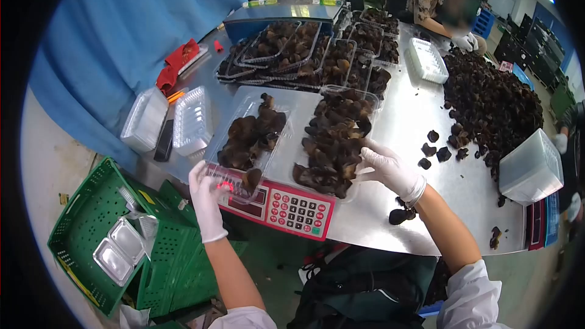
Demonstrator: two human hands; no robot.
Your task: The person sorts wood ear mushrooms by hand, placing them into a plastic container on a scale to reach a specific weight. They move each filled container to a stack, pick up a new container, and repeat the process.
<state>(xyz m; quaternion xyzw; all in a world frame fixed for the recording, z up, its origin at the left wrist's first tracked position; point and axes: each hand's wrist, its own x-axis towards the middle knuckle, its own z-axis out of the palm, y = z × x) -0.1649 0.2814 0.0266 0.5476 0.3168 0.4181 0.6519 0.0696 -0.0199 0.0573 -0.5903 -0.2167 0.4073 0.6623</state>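
Observation:
My left hand, in a white glove, grips the near left corner of a clear plastic tray partly filled with dark wood ear mushrooms. That tray rests tilted on a red-edged scale with a keypad; red digits glow beside my fingers. My right hand, also gloved, has its fingers curled at the right side of a second clear tray, heaped with wood ear mushrooms. Its fingertips are partly hidden against the mushrooms and the tray's rim.
Filled trays are stacked at the back. A large mushroom pile lies right, near a white container. Empty trays stand left, above a green crate. A co-worker sits at the far side.

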